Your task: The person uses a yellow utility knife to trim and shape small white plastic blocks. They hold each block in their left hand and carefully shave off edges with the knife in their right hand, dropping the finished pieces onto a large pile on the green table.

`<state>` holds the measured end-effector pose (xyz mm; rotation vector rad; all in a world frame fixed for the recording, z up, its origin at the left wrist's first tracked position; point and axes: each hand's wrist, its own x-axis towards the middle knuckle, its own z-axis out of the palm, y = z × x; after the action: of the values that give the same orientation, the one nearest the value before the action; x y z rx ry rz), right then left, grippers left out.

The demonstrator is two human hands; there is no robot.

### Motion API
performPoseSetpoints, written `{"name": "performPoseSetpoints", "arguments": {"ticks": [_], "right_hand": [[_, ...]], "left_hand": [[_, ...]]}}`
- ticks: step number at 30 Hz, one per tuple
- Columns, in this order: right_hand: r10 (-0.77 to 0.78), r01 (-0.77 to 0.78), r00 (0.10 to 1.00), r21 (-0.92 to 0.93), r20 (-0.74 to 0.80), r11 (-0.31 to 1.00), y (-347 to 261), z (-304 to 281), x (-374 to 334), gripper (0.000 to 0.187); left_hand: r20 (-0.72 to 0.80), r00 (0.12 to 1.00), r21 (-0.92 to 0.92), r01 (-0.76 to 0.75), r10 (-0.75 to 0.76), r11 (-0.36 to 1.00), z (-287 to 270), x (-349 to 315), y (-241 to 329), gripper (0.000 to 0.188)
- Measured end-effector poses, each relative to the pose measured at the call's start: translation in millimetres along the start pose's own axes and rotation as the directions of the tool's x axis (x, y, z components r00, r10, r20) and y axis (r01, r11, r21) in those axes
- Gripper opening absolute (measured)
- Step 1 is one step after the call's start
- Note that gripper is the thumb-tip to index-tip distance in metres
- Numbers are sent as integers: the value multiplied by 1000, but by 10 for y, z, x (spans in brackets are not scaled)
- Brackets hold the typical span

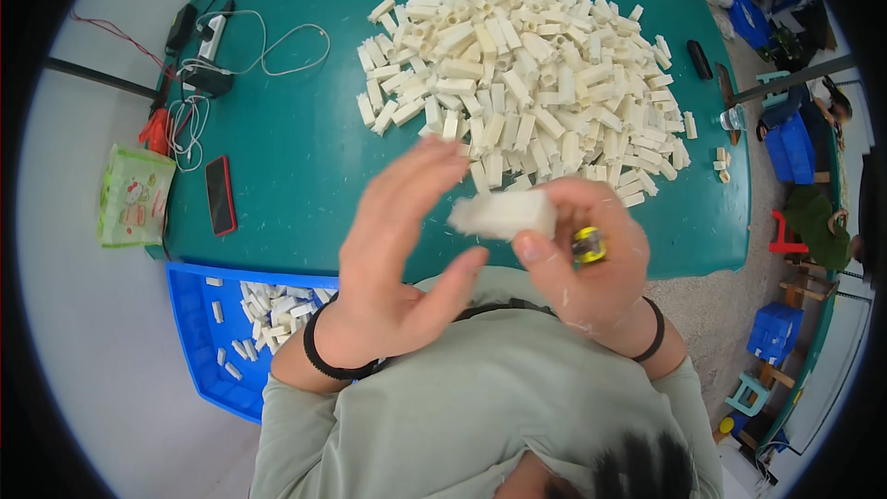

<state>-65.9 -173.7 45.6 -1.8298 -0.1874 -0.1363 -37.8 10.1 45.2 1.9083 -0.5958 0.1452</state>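
In my right hand [605, 259] is a cream-white rectangular block [508, 214], pinched between thumb and fingers. Its left end looks rough and is blurred. A small yellow and black object [589, 245] is tucked in the same palm; its kind is unclear. My left hand [388, 268] is open beside the block's left end, thumb and fingers apart, slightly smeared by motion. Beyond both hands, a large heap of similar cream-white pieces [527, 83] covers the middle of the green table [305, 120]. Some of these pieces show hollow ends.
A blue tray [189, 342] with several white pieces sits below the table's front left edge. On the table's left are a red-edged phone [220, 196], a power strip [212, 37] with cables, and a green-white bag [136, 196]. A black object [698, 59] lies right; people [818, 222] sit farther right.
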Motion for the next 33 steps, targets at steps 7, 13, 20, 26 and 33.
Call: {"name": "performPoseSetpoints", "arguments": {"ticks": [7,13,20,26,33], "right_hand": [[-51,40,995,123,84,992,32,-19,-10,33],[-86,89,982,-11,171,996,25,-66,-40,25],[-127,147,978,-116,169,982,-25,-19,-14,20],[-152,173,979,-159,135,972,-21,-17,-18,22],[-175,196,977,-184,124,963,0,-17,-20,25]], "left_hand": [[198,968,-596,242,-151,766,32,-44,-60,42],[-44,999,-497,-22,0,868,73,-42,-118,38],[-175,983,-408,-117,48,905,121,-72,-95,40],[-189,980,-360,-132,66,923,138,-77,-114,43],[-178,981,-315,-125,71,941,114,-86,-100,45]]}}
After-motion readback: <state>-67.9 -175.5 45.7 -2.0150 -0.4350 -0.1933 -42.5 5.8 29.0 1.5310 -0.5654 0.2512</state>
